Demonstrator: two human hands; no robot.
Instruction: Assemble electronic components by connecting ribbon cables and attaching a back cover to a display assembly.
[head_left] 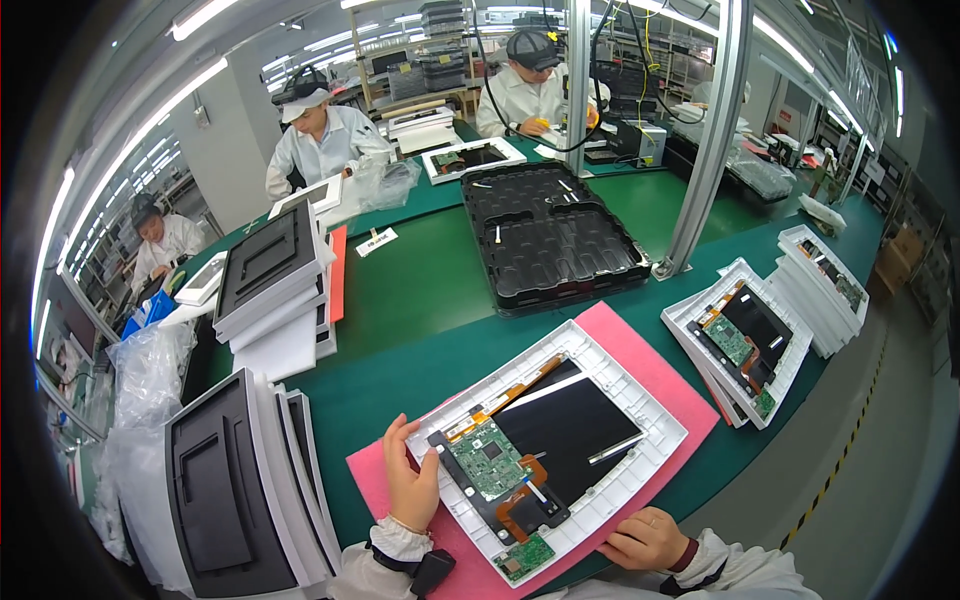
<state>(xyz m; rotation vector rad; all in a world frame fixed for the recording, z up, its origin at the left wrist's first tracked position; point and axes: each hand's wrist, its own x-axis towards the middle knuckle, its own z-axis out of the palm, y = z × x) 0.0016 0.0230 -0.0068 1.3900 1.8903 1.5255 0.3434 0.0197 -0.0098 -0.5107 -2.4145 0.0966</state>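
Note:
A white plastic display housing (655,425) lies open side up on a pink foam mat (610,325), tilted toward the right. Inside it are a black panel (570,415), a green circuit board (490,455), orange ribbon cables (520,515) and a small green board (525,558) at the near corner. My left hand (412,485) grips the housing's left edge, thumb on the rim beside the circuit board. At the near right edge, my right hand (648,540) rests with fingers curled, fingertips against or just beside the rim. Whether it pinches anything is hidden.
Stacked housings with dark inserts (215,490) stand close on my left, another stack (270,260) behind. More housings with boards (740,345) are piled right. A black moulded tray (550,240) sits ahead, near a metal post (705,150). Several co-workers sit beyond.

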